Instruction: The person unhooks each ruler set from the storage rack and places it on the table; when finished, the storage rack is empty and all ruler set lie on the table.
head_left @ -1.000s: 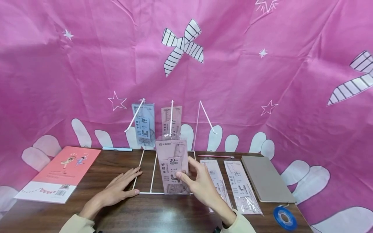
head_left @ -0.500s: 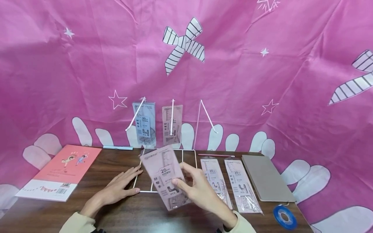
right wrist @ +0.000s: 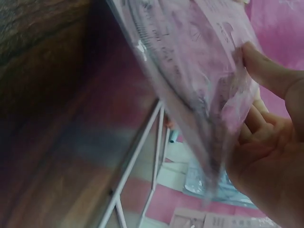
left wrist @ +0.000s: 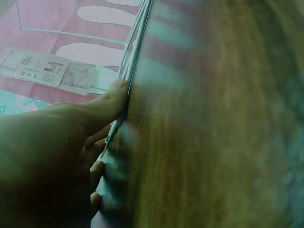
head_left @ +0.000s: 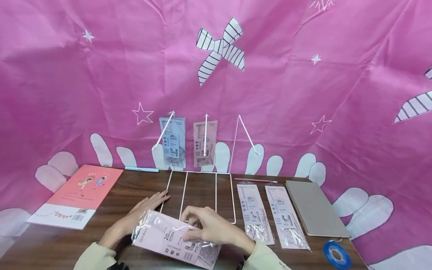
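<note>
- At the bottom centre of the frame, a pink ruler packet (head_left: 165, 236) is held tilted, its printed face turned up; whether the table (head_left: 145, 183) is touched by it cannot be told.
- By the right hand (head_left: 212, 227) the packet is clamped in a pinching grip, thumb on the printed face.
- At the lower left, the left hand (head_left: 140, 212) is laid by the white wire rack (head_left: 184, 191), its grip slack, fingers straight.
- At the lower right, a blue tape roll (head_left: 328, 255) is seen below a grey notebook (head_left: 317, 208); beside the notebook, two flat pink packets (head_left: 255, 215) are laid.
- At the left, a red-and-white book (head_left: 77, 197) is placed.
- At the centre, a blue packet (head_left: 177, 150) and another pink packet (head_left: 199, 150) are hung before a pink cloth (head_left: 287, 93).
</note>
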`<act>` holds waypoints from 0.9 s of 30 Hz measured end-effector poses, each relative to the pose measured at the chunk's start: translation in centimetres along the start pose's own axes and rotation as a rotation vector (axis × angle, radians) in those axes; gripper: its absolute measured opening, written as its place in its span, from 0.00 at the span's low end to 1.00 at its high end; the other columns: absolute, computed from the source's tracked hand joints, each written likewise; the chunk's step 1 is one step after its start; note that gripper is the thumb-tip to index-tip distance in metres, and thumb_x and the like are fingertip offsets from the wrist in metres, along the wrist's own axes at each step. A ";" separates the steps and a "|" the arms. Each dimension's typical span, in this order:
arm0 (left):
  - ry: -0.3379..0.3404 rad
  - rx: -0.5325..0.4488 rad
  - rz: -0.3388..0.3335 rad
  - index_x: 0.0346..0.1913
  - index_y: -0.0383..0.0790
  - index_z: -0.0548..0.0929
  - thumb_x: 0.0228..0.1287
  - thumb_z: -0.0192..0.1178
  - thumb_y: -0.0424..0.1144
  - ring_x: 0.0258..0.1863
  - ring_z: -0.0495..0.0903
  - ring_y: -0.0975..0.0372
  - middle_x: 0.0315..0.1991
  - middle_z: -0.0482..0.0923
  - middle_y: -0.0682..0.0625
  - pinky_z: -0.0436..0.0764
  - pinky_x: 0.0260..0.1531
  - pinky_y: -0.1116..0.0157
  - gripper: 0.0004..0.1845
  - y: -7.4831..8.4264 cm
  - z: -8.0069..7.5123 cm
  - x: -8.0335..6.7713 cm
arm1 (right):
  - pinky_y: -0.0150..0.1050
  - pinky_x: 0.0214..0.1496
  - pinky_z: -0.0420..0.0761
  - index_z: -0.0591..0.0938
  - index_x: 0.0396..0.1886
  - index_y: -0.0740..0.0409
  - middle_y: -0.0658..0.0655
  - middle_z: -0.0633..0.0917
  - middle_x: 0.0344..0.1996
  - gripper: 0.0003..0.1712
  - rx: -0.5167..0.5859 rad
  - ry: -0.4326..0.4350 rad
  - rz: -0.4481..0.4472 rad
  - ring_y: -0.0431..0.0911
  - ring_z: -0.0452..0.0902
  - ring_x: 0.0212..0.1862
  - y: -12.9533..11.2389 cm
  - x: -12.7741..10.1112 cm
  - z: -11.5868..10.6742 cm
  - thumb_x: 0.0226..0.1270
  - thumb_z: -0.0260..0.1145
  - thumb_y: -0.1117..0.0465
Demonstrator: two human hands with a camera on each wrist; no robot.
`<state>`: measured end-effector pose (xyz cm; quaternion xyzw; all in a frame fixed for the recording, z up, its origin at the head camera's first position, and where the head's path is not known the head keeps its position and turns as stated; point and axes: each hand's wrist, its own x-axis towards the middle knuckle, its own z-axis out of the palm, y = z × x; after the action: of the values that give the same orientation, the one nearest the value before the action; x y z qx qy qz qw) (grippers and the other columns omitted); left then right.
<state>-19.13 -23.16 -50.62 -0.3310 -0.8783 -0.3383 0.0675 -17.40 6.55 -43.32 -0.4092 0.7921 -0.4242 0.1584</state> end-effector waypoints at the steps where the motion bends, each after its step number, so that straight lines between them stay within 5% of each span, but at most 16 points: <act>1: -0.012 0.006 -0.023 0.75 0.34 0.71 0.72 0.63 0.46 0.73 0.63 0.30 0.77 0.64 0.31 0.54 0.74 0.35 0.34 0.0 0.0 0.1 | 0.26 0.43 0.80 0.79 0.46 0.47 0.42 0.92 0.35 0.17 -0.045 -0.022 -0.009 0.26 0.81 0.32 0.1 0.2 0.2 0.63 0.78 0.59; 5: -0.062 -0.031 -0.150 0.77 0.38 0.70 0.71 0.65 0.54 0.78 0.57 0.35 0.80 0.60 0.37 0.48 0.75 0.34 0.39 -0.6 0.2 0.3 | 0.22 0.42 0.76 0.81 0.45 0.46 0.37 0.91 0.34 0.16 -0.199 -0.074 -0.036 0.22 0.75 0.29 0.6 0.8 1.2 0.62 0.79 0.57; 8: -0.072 -0.043 -0.174 0.78 0.40 0.69 0.70 0.66 0.56 0.79 0.55 0.37 0.81 0.59 0.41 0.49 0.72 0.31 0.40 -1.2 0.5 0.4 | 0.20 0.40 0.74 0.82 0.43 0.46 0.36 0.89 0.32 0.16 -0.272 -0.063 -0.031 0.23 0.73 0.29 0.8 1.1 2.1 0.60 0.80 0.57; 19: -0.036 -0.015 -0.124 0.76 0.40 0.71 0.71 0.66 0.52 0.76 0.59 0.33 0.79 0.62 0.36 0.55 0.68 0.29 0.36 -0.4 0.1 0.4 | 0.24 0.27 0.67 0.83 0.32 0.46 0.34 0.75 0.21 0.14 -0.520 0.043 0.109 0.28 0.66 0.24 0.5 0.6 5.2 0.59 0.82 0.50; 27: -0.035 -0.001 -0.121 0.77 0.42 0.71 0.72 0.65 0.53 0.76 0.59 0.34 0.80 0.62 0.39 0.55 0.68 0.29 0.36 -1.3 0.5 0.1 | 0.25 0.25 0.68 0.83 0.28 0.45 0.35 0.77 0.22 0.15 -0.560 0.078 0.118 0.28 0.67 0.25 0.2 0.9 5.6 0.59 0.81 0.46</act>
<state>-19.99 -23.51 -51.65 -0.2833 -0.8975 -0.3365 0.0314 -14.71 2.85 -46.67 -0.3738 0.9063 -0.1946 0.0333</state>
